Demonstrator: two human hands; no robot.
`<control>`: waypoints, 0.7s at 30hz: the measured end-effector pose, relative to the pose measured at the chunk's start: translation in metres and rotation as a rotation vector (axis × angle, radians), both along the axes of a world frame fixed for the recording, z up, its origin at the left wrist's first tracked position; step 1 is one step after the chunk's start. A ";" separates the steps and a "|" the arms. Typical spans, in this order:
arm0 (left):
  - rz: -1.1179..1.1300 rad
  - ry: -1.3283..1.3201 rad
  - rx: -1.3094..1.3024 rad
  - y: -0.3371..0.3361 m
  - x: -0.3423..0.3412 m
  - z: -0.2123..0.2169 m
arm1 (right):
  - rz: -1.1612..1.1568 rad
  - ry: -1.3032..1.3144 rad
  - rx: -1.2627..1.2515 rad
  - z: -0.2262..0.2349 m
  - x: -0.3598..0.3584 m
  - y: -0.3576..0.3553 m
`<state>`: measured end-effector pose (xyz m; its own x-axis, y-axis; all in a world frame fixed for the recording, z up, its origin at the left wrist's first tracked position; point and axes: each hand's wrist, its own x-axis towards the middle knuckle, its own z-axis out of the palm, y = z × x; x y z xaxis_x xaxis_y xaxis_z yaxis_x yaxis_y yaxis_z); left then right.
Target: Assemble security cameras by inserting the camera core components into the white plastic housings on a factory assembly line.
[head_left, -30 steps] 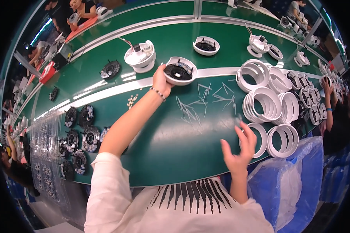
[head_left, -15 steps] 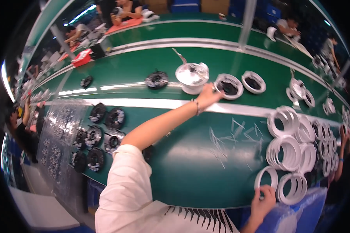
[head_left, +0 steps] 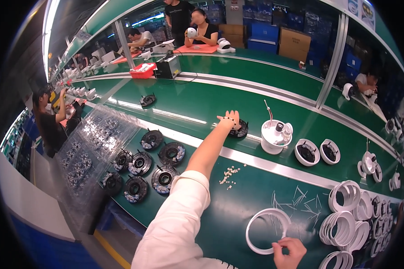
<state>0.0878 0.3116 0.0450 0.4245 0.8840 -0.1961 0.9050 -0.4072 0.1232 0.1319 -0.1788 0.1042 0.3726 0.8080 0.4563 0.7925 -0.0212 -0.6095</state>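
Observation:
My left hand (head_left: 229,120) reaches across the bench with its thumb and fingers apart. It is over the left edge of a black round plastic base (head_left: 242,130); whether it touches the base I cannot tell. Nearer to me, my right hand (head_left: 290,252) is closed on the lower rim of a white plastic ring (head_left: 251,235), held tilted above the green table. Right of the black base stands a white housing (head_left: 274,142) with a wire rising from it. Beyond it, two white cups (head_left: 306,162) (head_left: 330,152) with black insides lie on the belt.
Several black bases (head_left: 160,178) with small boards lie left of my arm, beside clear trays (head_left: 92,145) of small parts. Small pale connectors (head_left: 230,175) and thin clear strips (head_left: 296,201) are scattered on the table. Stacked white rings (head_left: 339,227) stand at right. People work across the line.
My left hand has left the white cup beside the housing and moved left to the black base. My right hand has brought the white ring away from the stacks. The view has turned left.

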 end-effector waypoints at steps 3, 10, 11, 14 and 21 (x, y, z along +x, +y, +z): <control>-0.058 0.024 -0.067 -0.008 0.008 0.024 | 0.071 -0.147 -0.060 -0.027 0.004 0.005; -0.049 -0.313 0.064 -0.023 -0.004 0.018 | 0.259 -0.247 -0.196 -0.058 0.017 0.011; -0.080 -0.433 0.125 -0.029 -0.011 0.015 | 0.260 -0.246 -0.203 -0.052 0.013 0.013; -0.109 -0.745 0.370 -0.041 -0.035 0.003 | 0.032 -0.275 -0.100 -0.032 -0.005 0.021; 0.169 -1.470 -0.516 -0.150 -0.100 0.034 | 0.193 -0.277 -0.141 -0.046 -0.047 0.029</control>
